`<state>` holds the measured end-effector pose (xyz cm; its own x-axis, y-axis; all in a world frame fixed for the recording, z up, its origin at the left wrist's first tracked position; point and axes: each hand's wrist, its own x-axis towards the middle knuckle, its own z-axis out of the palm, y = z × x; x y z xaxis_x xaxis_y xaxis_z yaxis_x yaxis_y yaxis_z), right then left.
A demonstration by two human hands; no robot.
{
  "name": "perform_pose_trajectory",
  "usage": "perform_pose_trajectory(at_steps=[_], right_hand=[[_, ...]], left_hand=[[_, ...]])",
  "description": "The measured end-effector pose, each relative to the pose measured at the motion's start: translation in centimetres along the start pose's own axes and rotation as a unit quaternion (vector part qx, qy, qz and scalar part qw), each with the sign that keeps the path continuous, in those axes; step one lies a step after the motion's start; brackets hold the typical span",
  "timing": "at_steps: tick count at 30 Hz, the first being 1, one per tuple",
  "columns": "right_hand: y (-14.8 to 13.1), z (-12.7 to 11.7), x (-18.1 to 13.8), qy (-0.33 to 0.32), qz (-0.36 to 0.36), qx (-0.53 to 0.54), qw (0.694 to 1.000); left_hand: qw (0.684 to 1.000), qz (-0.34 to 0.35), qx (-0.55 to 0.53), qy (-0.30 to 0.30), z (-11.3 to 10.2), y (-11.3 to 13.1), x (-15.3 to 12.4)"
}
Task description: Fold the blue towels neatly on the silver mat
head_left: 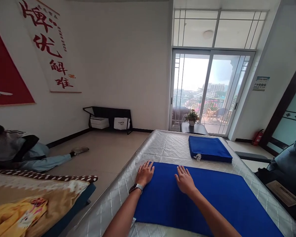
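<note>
A wide blue cloth (212, 197) lies spread flat over a silvery quilted mattress (162, 144). My left hand (145, 172) rests palm down at the cloth's far left corner, fingers stretched out; a watch (136, 188) is on that wrist. Flat on the cloth's far part, to the right of it, lies my right hand (185, 179), its fingers also extended. Neither hand grips anything. Beyond the cloth, on the right, sits a neat stack of folded blue cloths (209, 148) with white tags at its front edge. A small white label shows at the spread cloth's near left corner.
To the left, a person (22, 148) is low on the floor behind a bed with a brown blanket (64, 194) and yellow cloth (22, 214). A potted plant (191, 117) stands on a dark chair past the mattress. Dark padded seating (289, 161) is at right.
</note>
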<state>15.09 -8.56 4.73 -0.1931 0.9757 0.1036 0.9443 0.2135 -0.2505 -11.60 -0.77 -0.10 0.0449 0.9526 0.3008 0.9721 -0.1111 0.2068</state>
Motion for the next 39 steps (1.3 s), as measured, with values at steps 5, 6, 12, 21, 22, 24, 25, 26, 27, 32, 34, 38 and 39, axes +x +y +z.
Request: perform_pose_trajectory(at_steps=[5,6,12,21,22,24,25,26,27,32,34,38,39], right_hand=[[-8.8,3.2,3.0,-0.024,-0.048,0.060,0.997],[-9.4,3.5,3.3,-0.023,-0.046,0.062,0.997],[-7.9,3.8,3.5,-0.036,-0.047,0.061,0.996],[4.3,0.3,-0.3,-0.048,0.030,0.010,0.998],[6.3,-0.3,-1.1,-0.047,0.041,0.002,0.998],[10.4,-1.5,-2.9,-0.045,0.068,-0.013,0.997],[12.6,-2.2,-3.9,-0.043,0.083,-0.021,0.995],[14.9,-2.9,-4.9,-0.040,0.099,-0.028,0.994],[17.2,-3.6,-6.0,-0.037,0.114,-0.036,0.992],[27.5,-6.6,-11.2,-0.016,0.187,-0.068,0.980],[29.9,-6.9,-12.4,-0.004,0.215,-0.080,0.973],[31.8,-6.3,-12.9,0.005,0.236,-0.095,0.967],[31.8,-6.2,-12.8,0.005,0.237,-0.097,0.967]], left_hand=[[1.000,0.009,0.010,0.009,0.0,-0.2,-0.1],[1.000,0.011,0.012,0.010,0.0,-0.2,-0.1],[1.000,0.008,0.011,0.010,0.1,-0.2,0.0],[1.000,-0.001,0.015,-0.015,-0.1,0.0,0.2],[1.000,-0.001,0.016,-0.017,-0.1,0.0,0.2],[1.000,-0.003,0.019,-0.023,-0.1,0.0,0.2],[0.999,-0.003,0.021,-0.025,-0.1,0.0,0.2],[0.999,-0.004,0.023,-0.028,0.0,0.0,0.3],[0.999,-0.004,0.026,-0.030,0.1,-0.1,0.3],[0.998,-0.008,0.040,-0.044,0.9,-0.6,0.5],[0.998,-0.008,0.040,-0.047,1.0,-0.7,0.5],[0.998,-0.003,0.039,-0.050,0.4,-0.4,0.4],[0.998,-0.004,0.037,-0.051,0.1,-0.2,0.3]])
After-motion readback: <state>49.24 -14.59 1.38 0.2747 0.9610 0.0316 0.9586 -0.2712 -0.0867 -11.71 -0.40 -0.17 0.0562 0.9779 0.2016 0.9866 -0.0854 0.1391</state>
